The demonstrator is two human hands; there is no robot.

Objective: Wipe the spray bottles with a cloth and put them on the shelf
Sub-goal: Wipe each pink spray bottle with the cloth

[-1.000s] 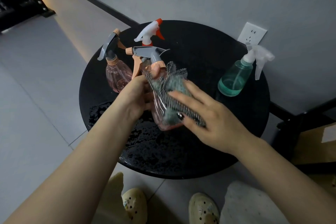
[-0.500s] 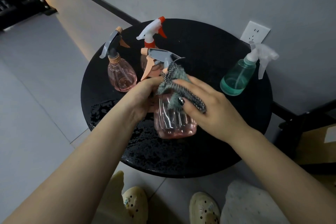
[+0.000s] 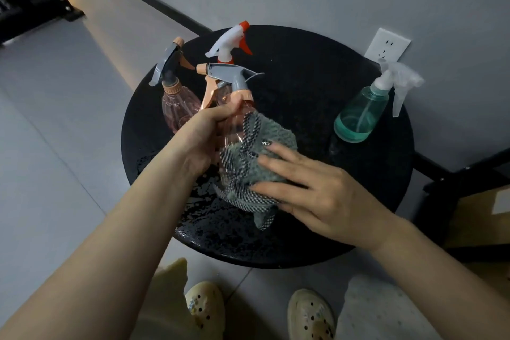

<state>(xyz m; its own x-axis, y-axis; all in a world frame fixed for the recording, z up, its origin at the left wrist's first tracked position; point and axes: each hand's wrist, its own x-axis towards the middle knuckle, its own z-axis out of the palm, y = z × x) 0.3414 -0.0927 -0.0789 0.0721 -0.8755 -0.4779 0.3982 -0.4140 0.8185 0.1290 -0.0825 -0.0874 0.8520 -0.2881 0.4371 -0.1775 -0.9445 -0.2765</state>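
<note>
The wiping step is in hand: the left hand (image 3: pixel 202 138) grips the clear pink plastic spray bottle (image 3: pixel 234 124) above the round black surface (image 3: pixel 317 91) while the right hand's (image 3: pixel 311 190) straight fingers (image 3: pixel 278 164) press the grey checked-edge cloth (image 3: pixel 256 171) against its body, so next likely comes carrying it to a shelf not clearly in view.

Three bottles stand in the way on the counter (image 3: pixel 317 85): a pink bottle (image 3: pixel 179 110) and a red-nozzled bottle (image 3: pixel 229 41) close together at far left, a green bottle (image 3: pixel 361 116) far right. Bare counter lies between them, open to a hand.
</note>
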